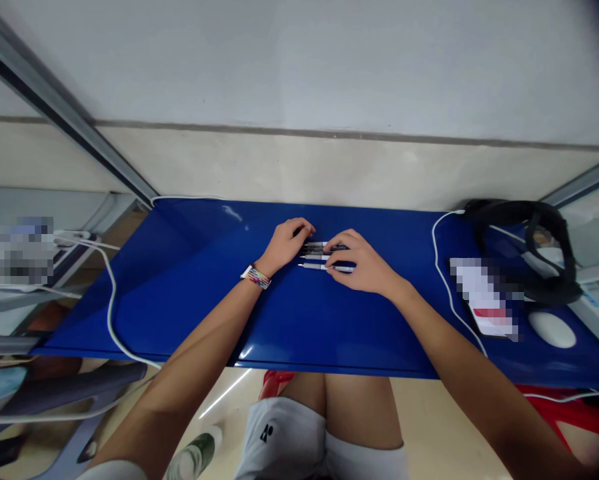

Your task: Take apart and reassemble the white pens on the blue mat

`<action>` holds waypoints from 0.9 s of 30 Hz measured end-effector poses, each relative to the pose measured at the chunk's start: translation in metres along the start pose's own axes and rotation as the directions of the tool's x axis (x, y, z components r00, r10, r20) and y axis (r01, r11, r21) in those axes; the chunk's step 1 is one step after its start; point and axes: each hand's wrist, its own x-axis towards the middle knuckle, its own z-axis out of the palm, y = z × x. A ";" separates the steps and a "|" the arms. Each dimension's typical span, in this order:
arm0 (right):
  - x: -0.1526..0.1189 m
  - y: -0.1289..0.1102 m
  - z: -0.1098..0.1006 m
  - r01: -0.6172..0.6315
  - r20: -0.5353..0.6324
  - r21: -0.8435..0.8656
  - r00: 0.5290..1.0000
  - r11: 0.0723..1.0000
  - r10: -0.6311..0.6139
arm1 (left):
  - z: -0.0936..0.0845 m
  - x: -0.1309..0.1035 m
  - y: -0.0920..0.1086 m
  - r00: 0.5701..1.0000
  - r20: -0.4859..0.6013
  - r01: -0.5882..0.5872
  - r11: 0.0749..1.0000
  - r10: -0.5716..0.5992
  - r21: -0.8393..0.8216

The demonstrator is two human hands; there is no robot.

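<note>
At the far left of the frame I see a white cable (110, 300) looping down over the edge of the blue table (189, 280), well apart from the work. Moving toward the middle, my left hand (284, 245), with a striped wristband (255, 277) on that wrist, rests palm down with the fingers curled over the left ends of a small row of pens (322, 257). The pens lie side by side, running left to right, just above the frame's centre, touching one another. Whether the left fingers pinch any one pen or only press on the ends, I cannot tell.

Just right of centre, my right hand (362, 263) lies over the other ends, fingers spread flat on the barrels, pressing rather than closed around one.

To square the row up well, I judge both hands should push inward evenly and stay low, so no pen rolls out or rides over its neighbour; the slick tabletop could let them slide.

Further right lie another white cable (442, 267), a black strap (534, 247) in the upper right, and a white oval object (552, 329).
</note>
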 end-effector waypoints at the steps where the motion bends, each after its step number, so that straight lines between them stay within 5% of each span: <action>1: 0.000 0.001 -0.001 -0.018 0.009 -0.007 1.000 1.000 0.018 | 0.000 0.000 0.000 1.000 0.000 0.000 1.000 0.000 0.003; 10: -0.002 0.004 -0.005 -0.054 0.108 -0.022 0.993 0.998 0.056 | -0.001 0.000 0.002 1.000 -0.001 0.014 1.000 -0.014 -0.016; 16: 0.001 0.007 -0.007 -0.098 -0.106 0.107 0.988 0.989 0.110 | -0.008 -0.008 0.019 0.985 -0.121 -0.126 0.992 0.124 -0.015; 27: -0.002 0.026 -0.001 -0.261 -0.287 0.168 0.910 0.951 0.301 | 0.004 -0.012 0.026 0.983 -0.069 -0.173 0.984 0.170 -0.042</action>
